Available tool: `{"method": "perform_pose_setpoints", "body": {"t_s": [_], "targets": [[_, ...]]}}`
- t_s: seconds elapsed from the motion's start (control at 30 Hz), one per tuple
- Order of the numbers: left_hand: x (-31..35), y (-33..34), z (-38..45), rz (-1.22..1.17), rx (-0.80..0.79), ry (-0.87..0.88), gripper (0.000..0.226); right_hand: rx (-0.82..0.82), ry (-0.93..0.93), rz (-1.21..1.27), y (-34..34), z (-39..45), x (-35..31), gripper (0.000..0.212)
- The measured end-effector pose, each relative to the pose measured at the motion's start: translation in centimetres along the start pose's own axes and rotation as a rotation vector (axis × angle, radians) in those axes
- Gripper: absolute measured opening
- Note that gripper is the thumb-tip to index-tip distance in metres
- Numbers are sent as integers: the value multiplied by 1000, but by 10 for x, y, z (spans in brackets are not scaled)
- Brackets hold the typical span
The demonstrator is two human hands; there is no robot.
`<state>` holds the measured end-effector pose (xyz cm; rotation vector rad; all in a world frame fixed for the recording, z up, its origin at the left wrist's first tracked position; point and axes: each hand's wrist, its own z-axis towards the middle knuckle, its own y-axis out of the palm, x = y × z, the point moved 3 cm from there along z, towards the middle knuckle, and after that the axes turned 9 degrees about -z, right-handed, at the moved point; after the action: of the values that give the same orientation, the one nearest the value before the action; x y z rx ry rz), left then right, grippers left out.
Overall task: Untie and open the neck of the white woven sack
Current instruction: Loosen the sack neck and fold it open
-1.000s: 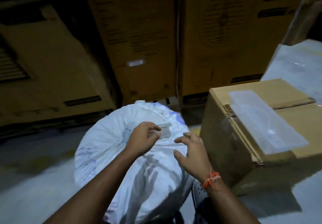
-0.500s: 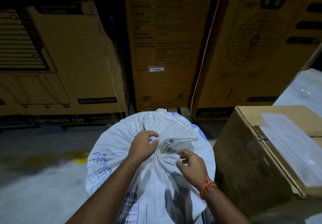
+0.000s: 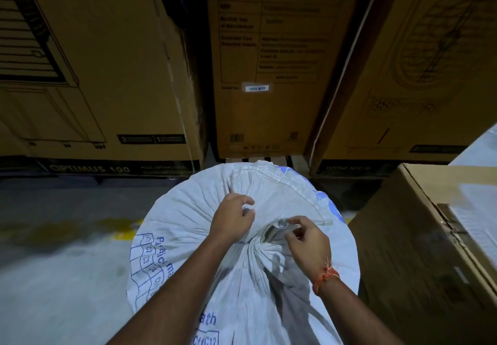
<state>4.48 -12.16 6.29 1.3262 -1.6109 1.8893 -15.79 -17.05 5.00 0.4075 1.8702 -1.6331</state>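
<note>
A full white woven sack (image 3: 188, 226) with blue print stands on the floor in front of me, its top gathered into a tied, pleated neck (image 3: 265, 245). The loose mouth flap (image 3: 285, 191) fans out beyond the knot. My left hand (image 3: 232, 217) grips the gathered fabric just left of the neck. My right hand (image 3: 306, 240), with an orange thread at the wrist, pinches the tie at the neck with thumb and fingertips. A small shiny bit shows at those fingertips; I cannot tell what it is.
Tall cardboard cartons (image 3: 271, 62) stand in a row right behind the sack. A brown taped carton (image 3: 419, 250) stands close on the right, nearly touching the sack. Grey concrete floor (image 3: 59, 250) lies to the left.
The view has closed in on the sack. My right hand moved up from the sack's side onto the tie at the neck. My left hand stays on the gathered fabric.
</note>
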Motion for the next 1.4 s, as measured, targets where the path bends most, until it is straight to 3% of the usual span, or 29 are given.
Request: {"method": "perform_pose_setpoints", "body": {"t_s": [0.07,0.17,0.27,0.4,0.5,0.57,0.63,0.77,0.9,1.0,1.1,1.17,1.2,1.23,1.3,1.33,1.4], "targets": [[-5,5,-2,10,-1,-1,32,93,75,37,0,-1,4,12],[-12,10,-7,5,18,-30,29,189,317,219,-1,-1,9,29],[-16,12,-11,-4,50,-81,23,104,536,472,11,3,15,51],[-19,8,-16,-37,124,-126,21,-8,546,800,37,11,20,41],[-18,3,-24,-81,176,-151,26,-99,565,1020,51,13,8,80],[-15,-1,-30,-120,195,-168,31,-122,513,1109,49,10,-8,72],[-12,-9,-38,-179,199,-175,34,-92,454,1048,34,7,-26,53],[-7,-38,-55,-285,235,-158,41,-124,171,892,-8,-2,-65,45],[6,-68,-74,-425,280,-208,50,-140,-100,558,-39,-33,-84,22],[27,-85,-89,-626,342,-286,57,-163,-259,383,-47,-60,-90,28],[64,-95,-105,-814,290,-322,68,-61,-462,200,-51,-91,-99,23],[88,-100,-111,-810,204,-306,84,-4,-618,102,-47,-109,-102,22],[97,-101,-111,-787,166,-296,91,-22,-694,55,-42,-116,-100,12],[106,-102,-111,-755,134,-285,95,-82,-742,4,-39,-125,-100,2],[117,-102,-110,-620,89,-295,103,-201,-779,-69,-30,-141,-90,25],[117,-100,-109,-513,72,-314,105,-243,-809,-78,-28,-148,-86,26],[112,-93,-110,-346,44,-332,96,-341,-802,-86,-34,-157,-79,13]]}}
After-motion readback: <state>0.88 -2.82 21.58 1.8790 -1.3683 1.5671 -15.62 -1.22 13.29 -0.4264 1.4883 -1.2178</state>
